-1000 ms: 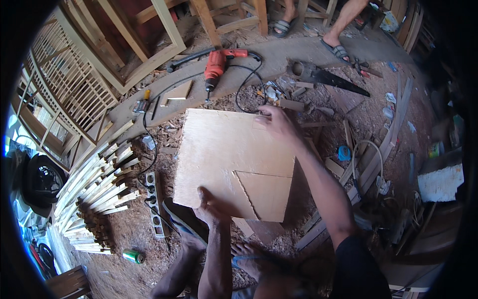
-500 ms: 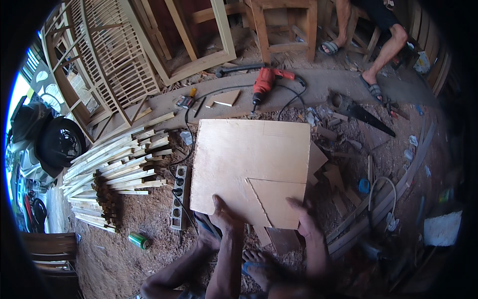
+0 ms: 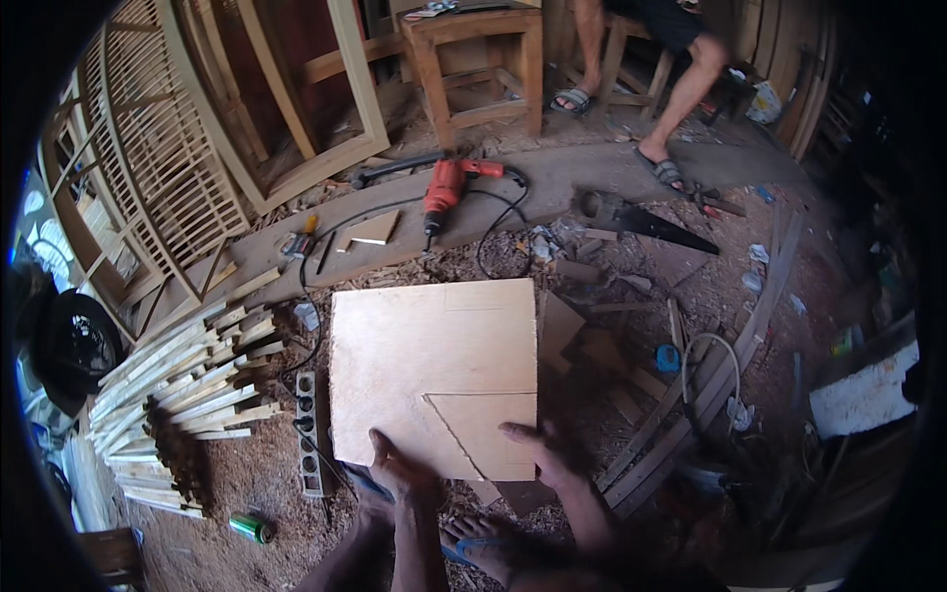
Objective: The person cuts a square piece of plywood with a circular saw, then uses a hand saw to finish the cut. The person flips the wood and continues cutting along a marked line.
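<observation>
- Left hand [image 3: 402, 474]: fingers spread flat on the near edge of the plywood sheet [image 3: 434, 370].
- Right hand [image 3: 541, 449]: fingers open, pressing the sheet's near right corner.
- Red drill [image 3: 444, 189]: beyond the sheet.

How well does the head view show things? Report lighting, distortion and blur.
Head view: soft, even daylight on the plywood sheet; blown-out glare at the far left rim; fisheye bends the wooden frames and leaves black corners; left hand and right hand are slightly soft.
</observation>
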Demonstrator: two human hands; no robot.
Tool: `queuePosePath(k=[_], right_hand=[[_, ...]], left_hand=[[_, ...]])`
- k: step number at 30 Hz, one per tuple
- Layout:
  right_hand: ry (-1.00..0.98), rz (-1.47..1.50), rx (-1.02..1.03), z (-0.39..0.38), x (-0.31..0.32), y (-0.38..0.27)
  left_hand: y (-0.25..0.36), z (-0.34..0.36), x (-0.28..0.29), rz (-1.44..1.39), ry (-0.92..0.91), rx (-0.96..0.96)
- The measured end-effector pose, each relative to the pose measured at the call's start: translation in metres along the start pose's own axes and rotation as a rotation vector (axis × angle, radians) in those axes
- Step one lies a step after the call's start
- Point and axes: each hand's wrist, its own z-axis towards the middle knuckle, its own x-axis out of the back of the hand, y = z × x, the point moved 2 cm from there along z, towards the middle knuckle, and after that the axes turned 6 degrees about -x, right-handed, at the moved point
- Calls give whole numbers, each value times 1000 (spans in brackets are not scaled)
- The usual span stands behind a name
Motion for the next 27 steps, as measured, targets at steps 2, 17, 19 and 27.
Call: queuePosePath(k=[2,17,19,27], right_hand=[[25,-89,-88,-2,2,-6],[-176,-813,304,-22,-81,-153],[-141,-1005,357,-36,-102,-166],[-274,-1458,502,-58,-163,-239]], left_hand=[[-4,2,3,12,7,-23],[-19,-44,-59,-554,-81,126],[-20,-50,-58,-689,-75,236],[-43,-81,-72,-564,-161,548]])
